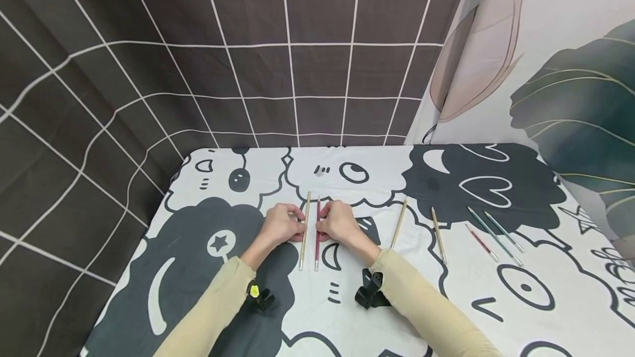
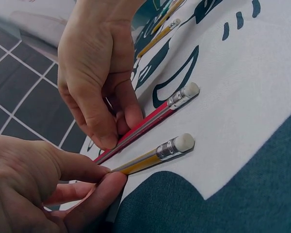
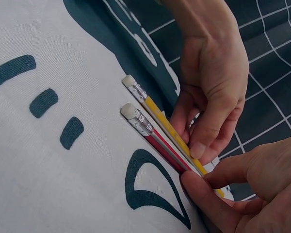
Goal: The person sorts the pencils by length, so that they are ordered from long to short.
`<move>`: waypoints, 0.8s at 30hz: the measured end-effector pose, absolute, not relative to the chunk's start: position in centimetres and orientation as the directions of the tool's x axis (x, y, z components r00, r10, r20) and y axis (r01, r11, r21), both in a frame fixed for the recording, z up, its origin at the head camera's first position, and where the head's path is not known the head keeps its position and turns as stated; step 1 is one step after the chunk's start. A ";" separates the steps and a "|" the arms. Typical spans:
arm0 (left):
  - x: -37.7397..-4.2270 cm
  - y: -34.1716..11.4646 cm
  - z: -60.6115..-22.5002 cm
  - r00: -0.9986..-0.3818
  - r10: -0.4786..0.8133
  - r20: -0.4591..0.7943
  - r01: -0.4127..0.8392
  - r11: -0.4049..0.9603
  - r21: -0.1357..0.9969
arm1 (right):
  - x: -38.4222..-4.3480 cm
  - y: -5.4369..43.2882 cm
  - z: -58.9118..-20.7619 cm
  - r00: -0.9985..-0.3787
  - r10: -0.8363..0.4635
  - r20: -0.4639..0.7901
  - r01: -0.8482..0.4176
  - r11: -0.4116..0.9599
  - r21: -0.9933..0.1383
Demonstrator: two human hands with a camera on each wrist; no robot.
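Side by side on the patterned cloth lie a yellow pencil (image 1: 302,252) and a red pencil (image 1: 317,252), nearly parallel, their white erasers toward the person. With thumb and fingertips, my left hand (image 1: 283,223) pinches the yellow pencil along its shaft. My right hand (image 1: 339,221) pinches the red pencil the same way, just to the right. In the left wrist view, the yellow pencil's eraser (image 2: 185,142) and the red one's eraser (image 2: 190,90) both show past the fingers. A narrow strip of cloth separates the two shafts in the head view.
Right of the hands lie a yellow pencil (image 1: 399,223), another yellowish pencil (image 1: 439,236), a shorter red pencil (image 1: 482,242) and two green pencils, one long (image 1: 495,236) and one shorter (image 1: 503,231). A dark grid curtain (image 1: 317,70) hangs behind the cloth-covered surface (image 1: 307,324).
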State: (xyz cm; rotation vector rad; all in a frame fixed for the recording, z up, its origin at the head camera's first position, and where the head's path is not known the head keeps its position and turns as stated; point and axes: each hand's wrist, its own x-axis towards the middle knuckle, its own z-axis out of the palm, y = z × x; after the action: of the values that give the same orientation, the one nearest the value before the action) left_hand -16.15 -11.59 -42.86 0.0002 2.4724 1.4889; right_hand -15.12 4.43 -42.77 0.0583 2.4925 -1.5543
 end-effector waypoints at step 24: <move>-16.2 -11.6 -42.9 -0.967 0.143 -0.209 -0.109 0.510 0.853 | -15.0 4.6 -42.8 -0.980 -0.086 -0.179 0.124 0.438 -0.890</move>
State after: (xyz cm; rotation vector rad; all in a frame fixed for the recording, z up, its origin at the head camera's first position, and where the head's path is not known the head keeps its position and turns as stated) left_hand -16.23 -11.55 -42.90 0.0286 2.5009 1.4405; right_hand -15.02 4.58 -42.82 0.0329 2.4908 -1.5671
